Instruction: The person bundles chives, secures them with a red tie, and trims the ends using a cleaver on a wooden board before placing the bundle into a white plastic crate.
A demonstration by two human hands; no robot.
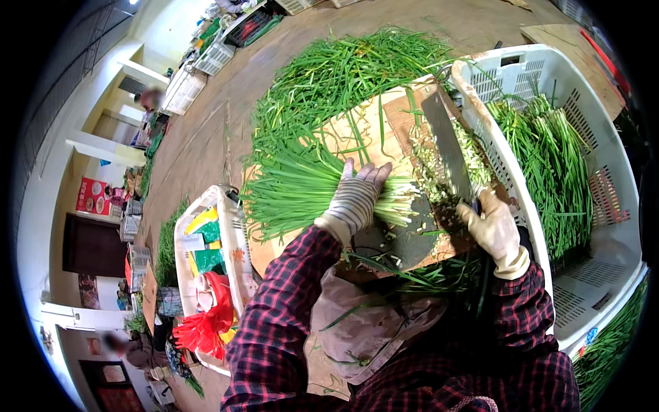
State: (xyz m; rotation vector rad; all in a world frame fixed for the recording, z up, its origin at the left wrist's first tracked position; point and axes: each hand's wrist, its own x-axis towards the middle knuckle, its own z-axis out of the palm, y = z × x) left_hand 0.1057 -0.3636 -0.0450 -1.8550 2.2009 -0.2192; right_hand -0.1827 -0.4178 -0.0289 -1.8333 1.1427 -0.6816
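My left hand [357, 196], in a striped glove, closes over a bunch of garlic chives [292, 185] near its pale cut ends. The bunch lies on a wooden board [274, 250], its green tips pointing left. In my right hand [495, 230], gloved in off-white, is the handle of a broad-bladed knife [445, 144]. Its blade points away from me, just right of the pale ends and apart from them. Chopped pale trimmings [424, 154] are strewn on the board around the blade. Under the chive ends the board has a dark, wet-looking patch.
A large pile of loose greens [343, 75] lies beyond the board. At right stands a white plastic crate [539, 65] holding bundled chives [549, 165]. On the left, a smaller white crate [240, 257] holds red plastic bags [209, 319] and coloured packaging. Other people and crates line the far left.
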